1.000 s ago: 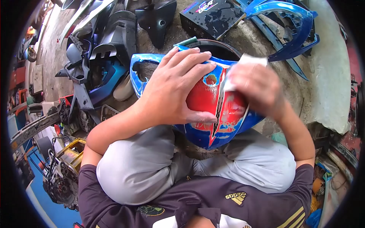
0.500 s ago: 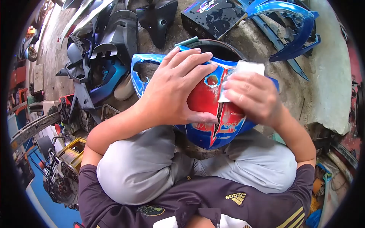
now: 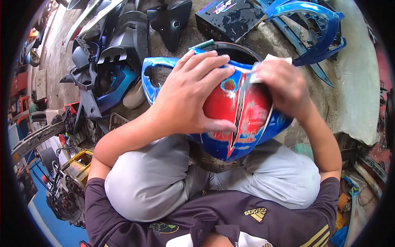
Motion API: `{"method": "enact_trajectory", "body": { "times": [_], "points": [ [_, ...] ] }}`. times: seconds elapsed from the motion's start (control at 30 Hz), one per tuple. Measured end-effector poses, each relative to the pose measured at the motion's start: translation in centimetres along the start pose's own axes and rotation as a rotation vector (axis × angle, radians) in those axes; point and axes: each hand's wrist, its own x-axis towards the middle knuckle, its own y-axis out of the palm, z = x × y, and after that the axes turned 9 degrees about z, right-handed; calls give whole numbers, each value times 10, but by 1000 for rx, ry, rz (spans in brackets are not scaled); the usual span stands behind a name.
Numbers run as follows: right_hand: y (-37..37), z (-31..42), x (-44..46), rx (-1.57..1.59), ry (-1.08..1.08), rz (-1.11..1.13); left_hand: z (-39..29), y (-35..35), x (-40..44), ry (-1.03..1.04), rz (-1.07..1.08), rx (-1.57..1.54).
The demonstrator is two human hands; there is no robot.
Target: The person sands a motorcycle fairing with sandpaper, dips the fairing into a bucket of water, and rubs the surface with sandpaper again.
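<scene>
Currently holding white sheet (image 3: 256, 77) to red-and-blue panel (image 3: 221, 103), centre of frame.
Resting left hand (image 3: 193, 90) on panel with spread fingers; clamping sheet in fingers of right hand (image 3: 287, 87), right of centre.

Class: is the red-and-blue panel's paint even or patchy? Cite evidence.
Patchy: on the panel, ragged blue and pale edges border the red areas.
</scene>
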Motion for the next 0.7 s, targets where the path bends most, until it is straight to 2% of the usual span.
{"method": "enact_trajectory", "body": {
  "times": [0.1,0.17,0.3,0.4,0.5,0.57,0.7],
  "points": [
    [5,25,2,142,-51,1,-1,0,-1,5,9,6],
    [4,-11,-1,12,0,-31,2,1,1,2,-7,-2],
    [3,27,6,151,-32,-12,0,0,-2,11,5,1],
    [1,-9,3,23,-19,-6,-2,1,-2,18,3,0],
    [3,22,10,146,-67,0,-2,1,-2,12,-10,5],
    [0,-11,6,42,-41,17,0,1,0,10,-22,-11],
    [1,18,9,141,-82,10,-2,1,-3,12,-15,-7]
  ]
}}
